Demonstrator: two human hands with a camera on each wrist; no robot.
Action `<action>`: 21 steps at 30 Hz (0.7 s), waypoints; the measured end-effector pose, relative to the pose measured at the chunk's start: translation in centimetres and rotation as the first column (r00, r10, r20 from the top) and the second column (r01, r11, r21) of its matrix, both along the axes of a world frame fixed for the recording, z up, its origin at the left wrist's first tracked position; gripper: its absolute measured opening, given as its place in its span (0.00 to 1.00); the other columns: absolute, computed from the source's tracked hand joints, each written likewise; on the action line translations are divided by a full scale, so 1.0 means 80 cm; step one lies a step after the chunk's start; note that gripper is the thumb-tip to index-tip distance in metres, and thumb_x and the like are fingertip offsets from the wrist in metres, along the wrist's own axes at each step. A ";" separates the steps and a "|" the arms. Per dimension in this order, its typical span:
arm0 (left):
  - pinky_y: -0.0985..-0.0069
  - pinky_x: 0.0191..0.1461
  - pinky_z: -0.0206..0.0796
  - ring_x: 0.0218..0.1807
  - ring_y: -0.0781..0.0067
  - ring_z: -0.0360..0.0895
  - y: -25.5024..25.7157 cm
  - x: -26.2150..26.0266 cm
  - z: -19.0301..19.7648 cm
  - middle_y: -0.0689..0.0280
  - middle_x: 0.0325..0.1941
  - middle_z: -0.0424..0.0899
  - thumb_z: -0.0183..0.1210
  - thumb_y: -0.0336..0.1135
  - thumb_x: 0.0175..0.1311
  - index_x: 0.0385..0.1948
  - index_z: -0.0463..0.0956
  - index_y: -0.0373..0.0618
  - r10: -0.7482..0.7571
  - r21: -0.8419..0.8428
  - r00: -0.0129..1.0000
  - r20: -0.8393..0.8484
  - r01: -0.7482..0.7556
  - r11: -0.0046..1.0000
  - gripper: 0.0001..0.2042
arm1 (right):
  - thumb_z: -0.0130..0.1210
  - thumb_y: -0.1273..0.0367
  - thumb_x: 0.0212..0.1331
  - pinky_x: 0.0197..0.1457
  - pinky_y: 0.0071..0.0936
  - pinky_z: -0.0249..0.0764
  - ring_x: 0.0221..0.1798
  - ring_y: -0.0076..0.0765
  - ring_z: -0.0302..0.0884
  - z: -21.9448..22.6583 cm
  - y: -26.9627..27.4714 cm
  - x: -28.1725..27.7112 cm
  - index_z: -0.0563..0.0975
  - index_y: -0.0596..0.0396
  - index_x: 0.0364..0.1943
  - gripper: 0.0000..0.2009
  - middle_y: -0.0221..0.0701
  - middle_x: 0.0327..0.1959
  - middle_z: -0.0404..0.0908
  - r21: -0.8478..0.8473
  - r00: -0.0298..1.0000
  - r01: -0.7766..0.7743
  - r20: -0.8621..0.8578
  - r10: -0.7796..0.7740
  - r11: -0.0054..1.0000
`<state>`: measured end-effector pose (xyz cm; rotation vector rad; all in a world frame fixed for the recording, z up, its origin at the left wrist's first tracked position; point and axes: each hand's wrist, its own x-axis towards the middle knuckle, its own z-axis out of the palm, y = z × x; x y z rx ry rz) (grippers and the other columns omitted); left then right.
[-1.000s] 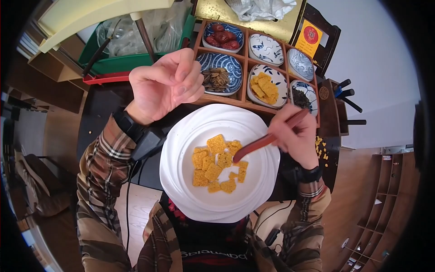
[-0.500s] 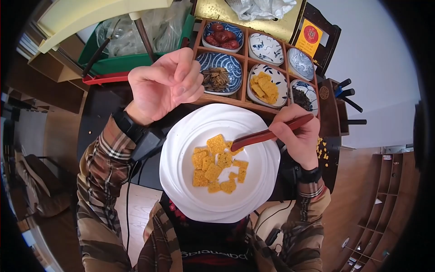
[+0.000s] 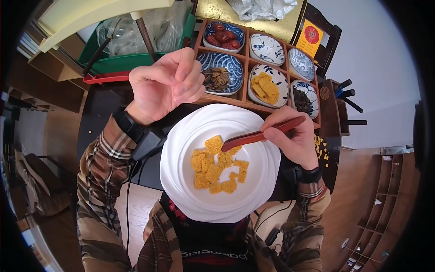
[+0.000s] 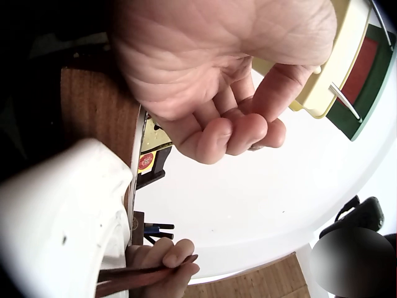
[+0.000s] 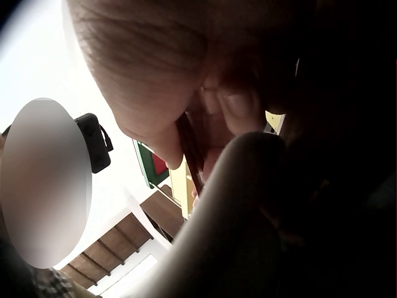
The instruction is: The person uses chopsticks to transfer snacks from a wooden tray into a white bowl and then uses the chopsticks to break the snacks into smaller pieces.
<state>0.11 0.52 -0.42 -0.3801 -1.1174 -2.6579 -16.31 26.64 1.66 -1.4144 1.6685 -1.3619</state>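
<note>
A white plate [image 3: 173,177] with a wavy rim holds several golden seasoned crisps [image 3: 213,173]. My right hand [image 3: 295,140] pinches reddish-brown wooden tongs [image 3: 267,133] over the plate's right side. The tip meets the edge of the uppermost square crisp [image 3: 213,144] in the head view. Two arms of the tongs [image 4: 133,281] show in the left wrist view; the right wrist view is dark, my fingers hiding much of the tongs. Raised beyond the plate's upper left, my left hand [image 3: 167,86] has loosely curled fingers and holds nothing.
Behind the plate stands a divided wooden box [image 3: 244,63] with patterned bowls of red dates [image 3: 222,36], striped seeds [image 3: 216,79], yellow crisps [image 3: 264,88] and dark dried leaves [image 3: 301,99]. A green bin [image 3: 113,63] is at the back left. Yellow crumbs [image 3: 321,149] lie at right.
The right hand has swung the tongs' tip left and up across the plate to the uppermost crisp, which has shifted slightly left. The left hand stays in place.
</note>
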 end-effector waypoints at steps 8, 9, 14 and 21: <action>0.76 0.30 0.53 0.23 0.76 0.61 -0.003 0.001 -0.002 0.67 0.20 0.68 0.48 0.30 0.53 0.25 0.66 0.44 -0.055 0.028 0.998 -0.030 0.056 0.998 0.02 | 0.66 0.74 0.60 0.35 0.17 0.69 0.31 0.17 0.78 0.002 0.003 0.000 0.82 0.58 0.34 0.04 0.26 0.29 0.83 0.008 0.999 0.050 0.011 -0.050 0.999; 0.76 0.30 0.53 0.23 0.76 0.61 -0.003 0.001 -0.002 0.67 0.20 0.68 0.48 0.30 0.53 0.25 0.65 0.44 -0.052 0.025 0.998 -0.024 0.052 0.998 0.02 | 0.66 0.74 0.60 0.34 0.16 0.69 0.31 0.17 0.78 0.002 0.004 0.000 0.81 0.58 0.33 0.04 0.27 0.29 0.83 0.006 0.998 0.061 0.012 -0.062 0.998; 0.76 0.29 0.53 0.23 0.76 0.61 -0.006 0.001 -0.006 0.67 0.20 0.68 0.48 0.29 0.53 0.25 0.65 0.44 -0.058 0.030 0.998 -0.034 0.059 0.998 0.02 | 0.67 0.73 0.58 0.31 0.16 0.66 0.29 0.15 0.76 -0.003 0.000 -0.001 0.81 0.58 0.33 0.05 0.26 0.29 0.83 -0.043 0.999 0.029 -0.029 -0.030 0.999; 0.79 0.25 0.52 0.19 0.78 0.60 0.001 0.000 0.000 0.69 0.19 0.68 0.53 0.31 0.57 0.23 0.65 0.47 -0.007 -0.001 1.000 -0.010 0.007 1.000 0.06 | 0.73 0.73 0.52 0.27 0.13 0.58 0.24 0.10 0.68 -0.001 -0.001 -0.002 0.82 0.56 0.35 0.10 0.22 0.29 0.82 0.016 0.996 -0.064 -0.065 0.065 0.998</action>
